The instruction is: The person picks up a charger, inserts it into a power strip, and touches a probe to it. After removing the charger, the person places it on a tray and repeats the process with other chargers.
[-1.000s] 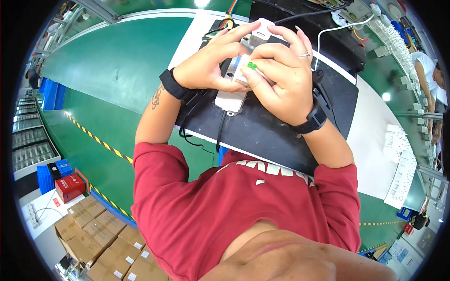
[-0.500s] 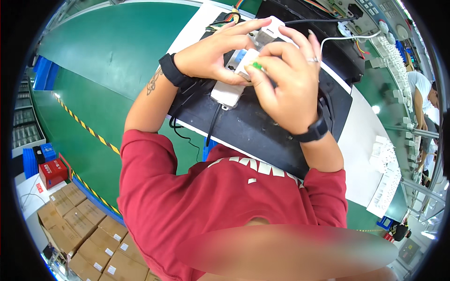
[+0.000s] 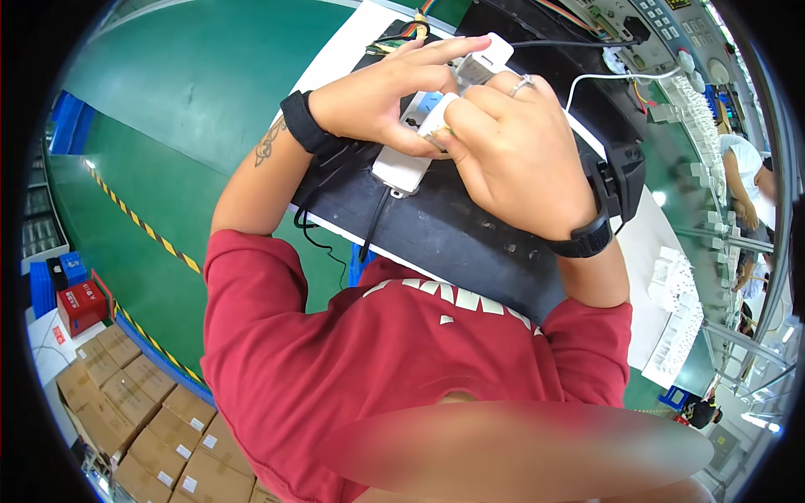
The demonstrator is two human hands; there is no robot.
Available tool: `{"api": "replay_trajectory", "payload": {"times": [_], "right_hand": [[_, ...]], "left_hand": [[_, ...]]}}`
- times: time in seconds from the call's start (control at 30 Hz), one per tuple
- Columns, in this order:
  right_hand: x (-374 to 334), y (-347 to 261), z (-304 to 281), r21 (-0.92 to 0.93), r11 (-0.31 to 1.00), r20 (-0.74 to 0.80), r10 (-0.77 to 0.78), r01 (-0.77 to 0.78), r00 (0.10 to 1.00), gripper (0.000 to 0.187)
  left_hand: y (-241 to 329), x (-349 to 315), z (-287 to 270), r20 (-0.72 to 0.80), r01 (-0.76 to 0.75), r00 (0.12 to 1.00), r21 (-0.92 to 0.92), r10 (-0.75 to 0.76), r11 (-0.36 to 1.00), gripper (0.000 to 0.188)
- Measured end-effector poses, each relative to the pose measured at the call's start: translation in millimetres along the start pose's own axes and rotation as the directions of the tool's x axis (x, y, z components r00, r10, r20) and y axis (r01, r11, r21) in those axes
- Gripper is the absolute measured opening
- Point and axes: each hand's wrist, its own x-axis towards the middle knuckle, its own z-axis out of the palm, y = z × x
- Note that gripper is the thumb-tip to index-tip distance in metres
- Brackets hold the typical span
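Note:
A white power strip (image 3: 401, 170) with a black cable lies on the black mat below my hands. My left hand (image 3: 377, 101) curves round a small white adapter block (image 3: 437, 117) above the strip, thumb on its near side. Its stretched forefinger reaches another white block with a slot, a charger (image 3: 489, 55), at the far end. A blue patch shows beside the nearer block. My right hand (image 3: 520, 147) is closed against that block's right side, with a ring on one finger. Its fingertips are hidden, so what they pinch cannot be seen.
Black mat (image 3: 478, 243) covers part of the white table. A white cable (image 3: 620, 75) and black equipment stand at the back right. Coloured wires (image 3: 419, 25) lie at the far edge. White parts (image 3: 675, 314) are on the right. Cardboard boxes (image 3: 159, 419) fill the lower left.
My right hand has turned, its fingers curling in and the back of the hand coming up. The small green piece at its fingertips is now hidden. My left hand stays nearly in place.

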Motion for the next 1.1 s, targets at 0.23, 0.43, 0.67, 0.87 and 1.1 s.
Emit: {"api": "replay_trajectory", "payload": {"times": [0.23,0.43,0.67,0.87,1.1], "right_hand": [[5,1,-6,-0.054,0.998,0.091,0.021,-0.016,0.996,0.012],[-2,3,4,0.024,0.998,0.104,0.056,-0.059,0.993,0.014],[-13,15,12,0.164,0.986,-0.008,-0.014,0.016,1.000,0.011],[-12,16,19,0.301,0.954,-0.155,0.045,0.004,0.987,0.008],[18,14,-24,0.040,0.999,0.348,-0.029,0.016,0.937,0.013]], "left_hand": [[2,2,-1,0.002,0.029,1.000,-0.022,-0.029,0.999,0.037],[0,1,-1,-0.005,0.012,1.000,-0.029,-0.012,1.000,0.036],[1,3,0,-0.014,-0.014,1.000,-0.030,0.013,0.999,0.036],[2,3,-1,-0.003,0.013,1.000,0.000,-0.013,1.000,0.039],[0,0,2,-0.037,-0.020,0.999,-0.066,0.017,0.998,0.041]]}}
